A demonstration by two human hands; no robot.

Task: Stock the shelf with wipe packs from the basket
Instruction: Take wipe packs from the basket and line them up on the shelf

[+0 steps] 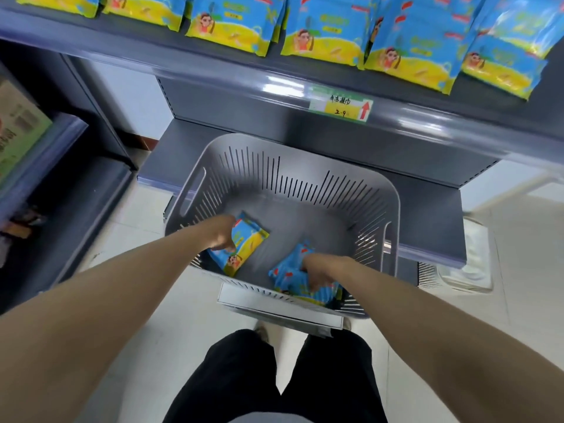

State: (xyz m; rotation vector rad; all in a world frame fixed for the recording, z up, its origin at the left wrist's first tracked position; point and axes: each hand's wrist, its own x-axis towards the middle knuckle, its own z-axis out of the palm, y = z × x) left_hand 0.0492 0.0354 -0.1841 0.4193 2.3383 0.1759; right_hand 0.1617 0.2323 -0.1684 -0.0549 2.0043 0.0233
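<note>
Below, pale floor tiles (152,346) and a grey shelf (213,77) of blue-yellow packs (320,35) frame a grey basket (393,215). Inside, the left grip (224,236) pinches one wipe pack (248,242); the right grip (317,270) touches a blue pile (290,279), its closure blurred.

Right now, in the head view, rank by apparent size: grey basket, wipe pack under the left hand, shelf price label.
Largest: grey basket.
Then wipe pack and price label look alike; the left hand hides part of the pack, so unranked.
</note>
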